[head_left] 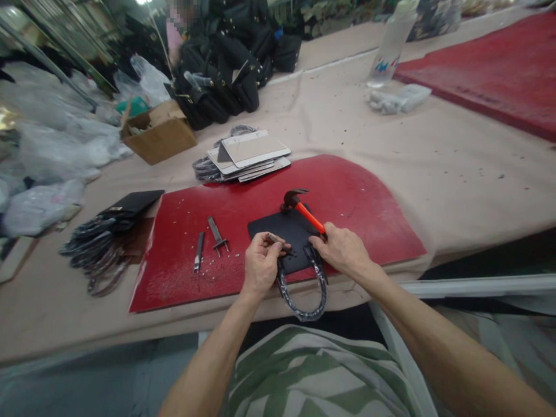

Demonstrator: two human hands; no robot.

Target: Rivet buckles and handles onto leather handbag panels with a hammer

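A black bag panel (278, 229) lies on the red mat (356, 191), with a plastic-wrapped handle loop (324, 295) hanging toward me from its near edge. My left hand (262, 260) pinches a short metal punch (274, 238) over the panel's left part. In my right hand (341, 246) is a claw hammer (309, 216) with an orange handle, its head above the panel's far side. The right fingers are near the base of the loop; whether they touch it I cannot tell. Two metal tools lie left of the panel: a pronged punch (216, 234) and a slim chisel-like one (198, 252).
Light panels with wrapped handles (256, 150) are stacked beyond the mat. Black panels with handles (130, 211) lie at left. A cardboard box (160, 136), black bags (226, 63), a clear bottle (391, 49) and a second red mat (490, 69) stand farther off.
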